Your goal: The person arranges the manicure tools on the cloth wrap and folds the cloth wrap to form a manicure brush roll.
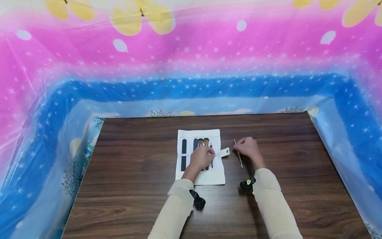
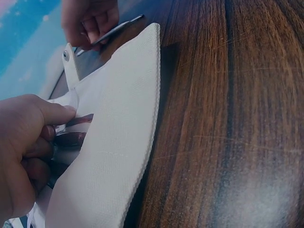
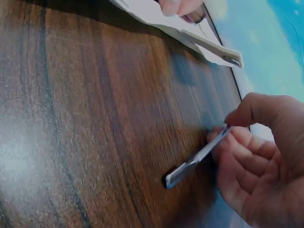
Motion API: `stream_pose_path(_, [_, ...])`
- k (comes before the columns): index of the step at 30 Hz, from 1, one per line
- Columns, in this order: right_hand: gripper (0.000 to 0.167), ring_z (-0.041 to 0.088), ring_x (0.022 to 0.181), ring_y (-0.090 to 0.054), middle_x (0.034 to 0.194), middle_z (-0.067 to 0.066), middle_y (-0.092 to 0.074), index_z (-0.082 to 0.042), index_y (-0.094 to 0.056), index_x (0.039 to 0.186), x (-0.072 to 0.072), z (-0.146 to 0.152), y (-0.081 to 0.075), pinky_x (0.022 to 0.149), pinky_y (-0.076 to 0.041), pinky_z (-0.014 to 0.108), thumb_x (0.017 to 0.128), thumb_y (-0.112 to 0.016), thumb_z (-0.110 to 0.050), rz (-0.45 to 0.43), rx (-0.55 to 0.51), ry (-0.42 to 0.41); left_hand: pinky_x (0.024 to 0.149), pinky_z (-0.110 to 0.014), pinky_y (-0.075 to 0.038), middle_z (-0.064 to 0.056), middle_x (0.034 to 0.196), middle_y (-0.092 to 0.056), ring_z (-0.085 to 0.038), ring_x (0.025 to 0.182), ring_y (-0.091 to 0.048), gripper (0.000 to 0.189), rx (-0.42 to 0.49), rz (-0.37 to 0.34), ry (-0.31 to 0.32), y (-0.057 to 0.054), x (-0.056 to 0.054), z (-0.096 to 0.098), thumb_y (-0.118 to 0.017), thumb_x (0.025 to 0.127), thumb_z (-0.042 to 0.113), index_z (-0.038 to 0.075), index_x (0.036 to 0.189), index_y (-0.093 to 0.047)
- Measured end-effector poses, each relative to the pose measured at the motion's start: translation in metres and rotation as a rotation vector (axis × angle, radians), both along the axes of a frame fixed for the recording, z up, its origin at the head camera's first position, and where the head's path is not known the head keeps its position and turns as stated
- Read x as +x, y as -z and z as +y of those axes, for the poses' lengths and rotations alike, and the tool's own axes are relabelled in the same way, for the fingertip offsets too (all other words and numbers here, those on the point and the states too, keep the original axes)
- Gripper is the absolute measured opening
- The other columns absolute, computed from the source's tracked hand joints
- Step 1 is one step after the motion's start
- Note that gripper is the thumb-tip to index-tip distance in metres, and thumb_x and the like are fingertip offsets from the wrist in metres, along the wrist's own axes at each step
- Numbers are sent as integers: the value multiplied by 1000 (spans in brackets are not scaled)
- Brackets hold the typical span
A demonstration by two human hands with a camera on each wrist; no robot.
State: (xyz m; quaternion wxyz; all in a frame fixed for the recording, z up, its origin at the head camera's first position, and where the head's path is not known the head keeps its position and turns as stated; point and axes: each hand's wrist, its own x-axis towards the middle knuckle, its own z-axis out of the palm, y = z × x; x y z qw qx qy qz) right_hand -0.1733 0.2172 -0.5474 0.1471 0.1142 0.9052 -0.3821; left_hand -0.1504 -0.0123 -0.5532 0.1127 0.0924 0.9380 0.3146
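Note:
A white fabric roll pouch (image 1: 188,178) lies unfolded on the table. In it, a black nail file (image 1: 183,149), a dark blue file (image 1: 195,144), two makeup brushes (image 1: 206,141) and a slim reddish tool (image 1: 212,163) stand side by side. My left hand (image 1: 200,159) is over the brushes, its thumb and forefinger pinching the pouch's white elastic band (image 2: 72,98); the curled fingers hide part of the tools. Right of the pouch, my right hand (image 1: 248,147) pinches a silver metal cuticle pusher (image 3: 199,156) near its far end, with the tool slanting down towards the tabletop.
A snap strap (image 1: 225,152) sticks out from the pouch's right side, between the pouch and my right hand. The dark wooden table (image 1: 134,199) is enclosed at the back and sides by a patterned pink and blue cloth (image 1: 209,86).

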Motion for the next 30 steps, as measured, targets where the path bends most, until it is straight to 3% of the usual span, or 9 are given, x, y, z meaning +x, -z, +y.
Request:
stream_pose_path(2, [16, 10, 66, -57, 71, -3, -63, 0, -70, 90, 0, 3, 3, 62, -48, 24, 88, -65, -14, 6, -108, 18, 52, -25, -38, 5, 65, -62, -8, 55, -50, 11, 0, -5, 2, 0, 0, 0, -68, 96, 23, 18, 96, -78])
stream_pose_path(5, [28, 2, 70, -61, 82, -3, -70, 9, -68, 112, 0, 7, 7, 66, -53, 19, 91, -67, -8, -23, -281, 43, 51, -25, -38, 5, 63, -61, -8, 53, -50, 11, 0, -12, 5, 0, 0, -1, -68, 96, 23, 18, 98, -78])
stream_pose_path(9, [36, -2, 75, -64, 91, -1, -75, 12, -63, 124, -1, 11, 7, 71, -56, 18, 94, -68, -7, -57, -409, 42, 51, -25, -38, 5, 63, -61, -8, 53, -50, 11, 3, -6, 11, 0, -1, -1, -68, 96, 22, 18, 98, -78])
stream_pose_path(19, [37, -2, 73, -66, 80, -14, -72, 12, -62, 125, -8, 10, -5, 73, -58, 20, 96, -67, -10, -8, -490, 42, 54, -25, -40, 4, 66, -65, -7, 55, -51, 12, 2, 12, 14, 0, 0, -1, -68, 96, 22, 17, 98, -78])
stream_pose_path(25, [36, -1, 71, -67, 78, -16, -72, 12, -61, 124, -14, 1, -14, 70, -57, 18, 97, -66, -11, 21, -593, 77, 52, -25, -39, 4, 66, -65, -7, 54, -50, 12, -1, 6, 15, 0, 0, -1, -67, 96, 23, 18, 98, -78])
stream_pose_path(30, [33, -1, 70, -67, 76, -15, -71, 11, -64, 120, -20, -14, -17, 69, -56, 17, 97, -67, -12, 57, -607, 100, 51, -25, -38, 3, 69, -67, -7, 53, -50, 12, -2, 6, 20, -1, 0, -1, -68, 96, 22, 18, 99, -79])
